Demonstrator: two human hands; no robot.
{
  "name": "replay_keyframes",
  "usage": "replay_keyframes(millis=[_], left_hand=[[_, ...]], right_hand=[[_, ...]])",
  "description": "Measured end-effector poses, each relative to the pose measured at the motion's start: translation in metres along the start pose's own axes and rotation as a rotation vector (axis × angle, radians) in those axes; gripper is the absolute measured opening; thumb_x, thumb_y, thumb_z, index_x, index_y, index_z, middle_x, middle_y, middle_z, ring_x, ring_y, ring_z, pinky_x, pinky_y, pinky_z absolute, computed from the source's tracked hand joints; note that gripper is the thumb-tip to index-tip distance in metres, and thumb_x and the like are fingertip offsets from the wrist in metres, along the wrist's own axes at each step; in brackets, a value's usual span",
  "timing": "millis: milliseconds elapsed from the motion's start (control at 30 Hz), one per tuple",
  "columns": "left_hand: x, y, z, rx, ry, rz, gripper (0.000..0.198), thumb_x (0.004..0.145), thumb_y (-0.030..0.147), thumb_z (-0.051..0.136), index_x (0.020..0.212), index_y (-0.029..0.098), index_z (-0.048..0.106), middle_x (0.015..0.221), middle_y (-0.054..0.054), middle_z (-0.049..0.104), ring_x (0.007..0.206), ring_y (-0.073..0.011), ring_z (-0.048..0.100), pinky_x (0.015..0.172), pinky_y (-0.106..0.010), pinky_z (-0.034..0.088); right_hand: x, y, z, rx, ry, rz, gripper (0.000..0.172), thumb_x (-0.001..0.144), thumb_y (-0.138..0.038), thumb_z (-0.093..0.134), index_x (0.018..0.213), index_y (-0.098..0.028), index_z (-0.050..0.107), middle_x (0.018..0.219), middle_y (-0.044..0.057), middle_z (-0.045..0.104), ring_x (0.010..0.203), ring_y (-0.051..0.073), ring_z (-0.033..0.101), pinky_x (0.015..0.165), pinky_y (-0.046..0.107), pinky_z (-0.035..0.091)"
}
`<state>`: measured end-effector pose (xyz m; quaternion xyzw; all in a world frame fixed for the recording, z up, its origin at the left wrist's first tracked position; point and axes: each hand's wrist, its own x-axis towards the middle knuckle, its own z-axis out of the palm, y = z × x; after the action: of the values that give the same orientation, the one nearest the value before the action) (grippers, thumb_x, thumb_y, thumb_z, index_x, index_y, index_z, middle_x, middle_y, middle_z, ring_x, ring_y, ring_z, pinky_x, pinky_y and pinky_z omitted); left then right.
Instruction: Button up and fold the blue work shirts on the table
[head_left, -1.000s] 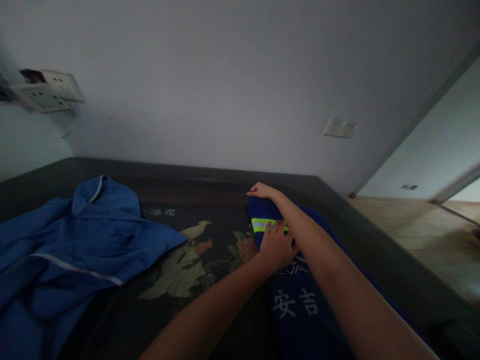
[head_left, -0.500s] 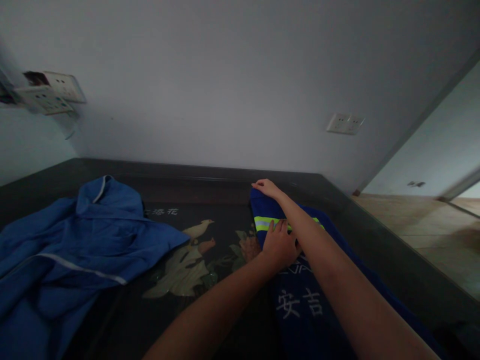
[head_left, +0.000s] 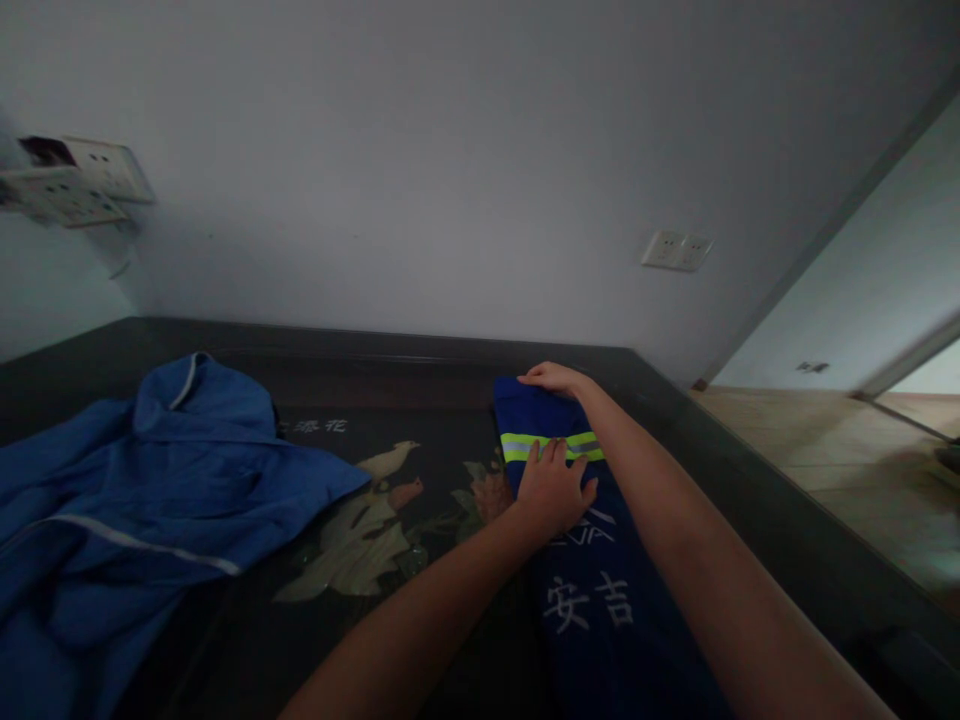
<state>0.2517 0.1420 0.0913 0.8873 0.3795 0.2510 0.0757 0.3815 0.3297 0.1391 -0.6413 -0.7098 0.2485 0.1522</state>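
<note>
A dark blue work garment (head_left: 592, 660) lies folded into a long strip, with a yellow-green and silver reflective band (head_left: 517, 447) across it and white lettering below. My left hand (head_left: 553, 490) rests flat on it, fingers spread over the band. At the garment's far edge, my right hand (head_left: 556, 378) has its fingers curled round the cloth near the right corner. My right forearm hides much of the garment's right side. A lighter blue garment (head_left: 225, 480) with white piping lies rumpled on the left.
Beneath both garments is a dark tabletop (head_left: 420, 385) with an inlaid bird and leaves. Behind it rises a pale wall with a double socket (head_left: 677, 251); further sockets (head_left: 112, 170) hang at the left. Tiled floor (head_left: 795, 440) shows at the right.
My right hand has slid right along the far edge from the left corner. Cloth that showed to the right of my right forearm no longer shows. My left hand stays on the band.
</note>
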Motion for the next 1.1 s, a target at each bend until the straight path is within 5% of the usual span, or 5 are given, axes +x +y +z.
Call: replay_keyframes(millis=[400, 567, 800, 933, 1100], left_hand=[[0.0, 0.0, 0.0, 0.018, -0.017, 0.011, 0.047, 0.093, 0.045, 0.034, 0.124, 0.017, 0.054, 0.134, -0.015, 0.05, 0.129, -0.028, 0.04, 0.108, -0.05, 0.028], [0.0, 0.001, -0.003, 0.025, -0.029, 0.02, 0.047, 0.094, 0.044, 0.031, 0.123, 0.016, 0.055, 0.134, -0.016, 0.049, 0.128, -0.0286, 0.04, 0.108, -0.05, 0.028], [0.0, 0.001, 0.0, 0.018, -0.019, 0.001, 0.045, 0.093, 0.045, 0.035, 0.125, 0.019, 0.054, 0.135, -0.014, 0.049, 0.128, -0.0281, 0.04, 0.108, -0.05, 0.028], [0.0, 0.001, -0.002, 0.009, -0.036, -0.002, 0.045, 0.093, 0.045, 0.035, 0.124, 0.019, 0.055, 0.136, -0.014, 0.048, 0.129, -0.0288, 0.039, 0.108, -0.05, 0.028], [0.0, 0.002, -0.003, -0.002, -0.043, 0.001, 0.046, 0.093, 0.044, 0.034, 0.124, 0.017, 0.055, 0.136, -0.016, 0.047, 0.129, -0.0289, 0.039, 0.108, -0.05, 0.027]], right_hand=[[0.007, 0.013, 0.04, -0.169, 0.219, -0.048, 0.01, 0.077, -0.014, 0.061, 0.082, -0.018, 0.068, 0.086, 0.004, 0.069, 0.079, 0.015, 0.059, 0.073, 0.023, 0.041], [0.004, 0.018, 0.042, -0.166, 0.314, 0.024, 0.015, 0.081, -0.03, 0.061, 0.089, -0.018, 0.066, 0.087, 0.006, 0.068, 0.079, 0.016, 0.059, 0.071, 0.024, 0.041], [-0.005, 0.017, 0.017, -0.073, 0.22, 0.108, 0.052, 0.067, -0.066, 0.062, 0.053, -0.017, 0.058, 0.045, -0.003, 0.044, 0.049, 0.011, 0.042, 0.051, 0.025, 0.029], [-0.011, 0.009, 0.009, 0.015, 0.169, 0.058, 0.054, 0.057, -0.07, 0.065, 0.053, -0.017, 0.055, 0.044, -0.007, 0.035, 0.047, 0.008, 0.03, 0.049, 0.025, 0.024], [-0.013, 0.005, 0.008, 0.073, 0.16, -0.023, 0.052, 0.059, -0.067, 0.063, 0.06, -0.016, 0.059, 0.053, -0.005, 0.044, 0.053, 0.009, 0.036, 0.053, 0.024, 0.028]])
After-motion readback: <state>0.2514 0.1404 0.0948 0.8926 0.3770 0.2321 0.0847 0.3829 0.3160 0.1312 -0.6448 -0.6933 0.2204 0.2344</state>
